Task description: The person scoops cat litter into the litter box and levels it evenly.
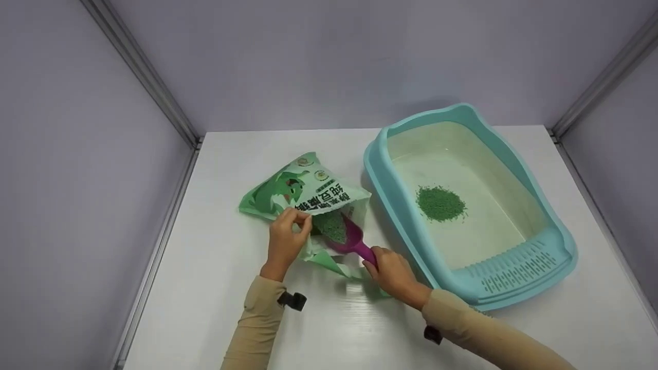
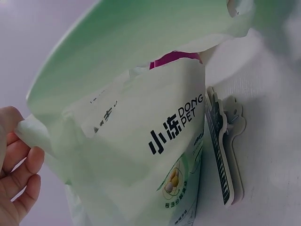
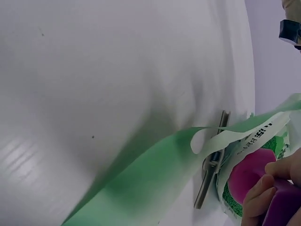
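A green-and-white bag of cat litter (image 1: pixel 272 192) lies on the table with its mouth toward me. My left hand (image 1: pixel 288 239) pinches the edge of that mouth between thumb and fingertips; the left wrist view shows the lifted bag film (image 2: pixel 136 33). My right hand (image 1: pixel 395 275) grips the handle of a purple scoop (image 1: pixel 354 237), whose bowl is in the bag's mouth. Green pellets (image 1: pixel 331 226) show at the bowl. To the right, a blue litter box (image 1: pixel 403 221) holds a small heap of green pellets (image 1: pixel 440 203).
A clip (image 2: pixel 221 150) with a dark striped face lies on the white table (image 1: pixel 205 257) beside the bag. A torn green strip of bag film (image 3: pixel 150 179) stretches across the front. Pale walls (image 1: pixel 308 67) enclose the table's back and sides.
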Motion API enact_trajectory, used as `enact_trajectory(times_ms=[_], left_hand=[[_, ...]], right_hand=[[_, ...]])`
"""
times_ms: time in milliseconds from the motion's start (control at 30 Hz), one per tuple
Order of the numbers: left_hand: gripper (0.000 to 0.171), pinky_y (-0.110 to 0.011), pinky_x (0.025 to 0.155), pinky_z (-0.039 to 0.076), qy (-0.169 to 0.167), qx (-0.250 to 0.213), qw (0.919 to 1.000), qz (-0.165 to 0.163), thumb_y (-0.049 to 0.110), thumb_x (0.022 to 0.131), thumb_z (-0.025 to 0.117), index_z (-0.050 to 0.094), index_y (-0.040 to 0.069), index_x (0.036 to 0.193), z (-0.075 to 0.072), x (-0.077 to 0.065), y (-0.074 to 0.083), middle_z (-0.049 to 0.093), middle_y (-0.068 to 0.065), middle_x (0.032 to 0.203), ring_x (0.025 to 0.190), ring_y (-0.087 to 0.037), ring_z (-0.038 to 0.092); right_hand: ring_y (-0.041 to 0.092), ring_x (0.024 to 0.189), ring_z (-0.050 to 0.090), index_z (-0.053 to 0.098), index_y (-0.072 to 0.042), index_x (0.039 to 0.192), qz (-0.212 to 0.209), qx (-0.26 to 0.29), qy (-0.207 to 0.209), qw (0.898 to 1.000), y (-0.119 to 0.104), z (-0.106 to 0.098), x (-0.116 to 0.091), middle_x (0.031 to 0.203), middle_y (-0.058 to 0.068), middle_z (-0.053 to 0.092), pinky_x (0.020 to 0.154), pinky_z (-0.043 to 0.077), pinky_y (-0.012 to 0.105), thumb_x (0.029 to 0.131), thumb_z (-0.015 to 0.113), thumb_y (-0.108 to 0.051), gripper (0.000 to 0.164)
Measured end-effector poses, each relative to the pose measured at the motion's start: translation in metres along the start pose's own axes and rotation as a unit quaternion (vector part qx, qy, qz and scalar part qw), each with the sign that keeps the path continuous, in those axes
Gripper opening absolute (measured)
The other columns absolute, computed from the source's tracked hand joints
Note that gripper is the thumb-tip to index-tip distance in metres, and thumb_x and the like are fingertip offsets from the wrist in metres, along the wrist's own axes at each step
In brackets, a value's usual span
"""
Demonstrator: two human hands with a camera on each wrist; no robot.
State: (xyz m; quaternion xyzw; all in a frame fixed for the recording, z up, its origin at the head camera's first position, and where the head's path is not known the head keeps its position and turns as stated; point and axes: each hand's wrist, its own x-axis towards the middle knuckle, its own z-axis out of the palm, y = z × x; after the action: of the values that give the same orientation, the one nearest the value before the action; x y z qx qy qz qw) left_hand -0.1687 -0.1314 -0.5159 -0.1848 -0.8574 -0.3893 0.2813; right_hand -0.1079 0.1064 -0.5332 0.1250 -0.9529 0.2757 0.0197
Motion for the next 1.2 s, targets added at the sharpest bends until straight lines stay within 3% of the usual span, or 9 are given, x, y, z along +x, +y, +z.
enact_trajectory(times_ms=[233,500,1200], left_hand=[[0.010,-0.036,0.058,0.053,0.006,-0.004,1.0000,-0.007,0.005,0.088,0.067,0.061,0.007,0.080,0.001,0.000,-0.001,0.060,-0.006,0.074,0.064,-0.015,0.060],[0.010,-0.037,0.060,0.054,0.007,-0.007,0.9999,-0.011,0.006,0.088,0.067,0.062,0.007,0.079,0.001,0.000,-0.001,0.060,-0.007,0.074,0.066,-0.015,0.060],[0.009,-0.036,0.062,0.055,-0.004,-0.001,0.9994,-0.033,0.009,0.090,0.066,0.063,0.007,0.081,0.000,-0.001,-0.001,0.062,-0.008,0.076,0.067,-0.016,0.062]], right_hand=[[0.012,0.059,0.047,0.059,-0.005,0.088,-0.012,0.009,0.030,0.999,0.005,0.009,-0.010,0.071,0.004,0.058,0.052,0.040,0.026,0.088,0.069,-0.017,0.016],[0.011,0.061,0.046,0.061,-0.006,0.091,0.011,0.025,0.025,0.999,0.009,0.011,-0.015,0.071,0.003,0.057,0.053,0.039,0.025,0.088,0.070,-0.019,0.017],[0.007,0.054,0.039,0.059,-0.005,0.084,-0.008,0.045,0.032,0.998,0.014,-0.005,-0.021,0.061,-0.001,0.048,0.048,0.031,0.019,0.087,0.071,-0.015,0.015]])
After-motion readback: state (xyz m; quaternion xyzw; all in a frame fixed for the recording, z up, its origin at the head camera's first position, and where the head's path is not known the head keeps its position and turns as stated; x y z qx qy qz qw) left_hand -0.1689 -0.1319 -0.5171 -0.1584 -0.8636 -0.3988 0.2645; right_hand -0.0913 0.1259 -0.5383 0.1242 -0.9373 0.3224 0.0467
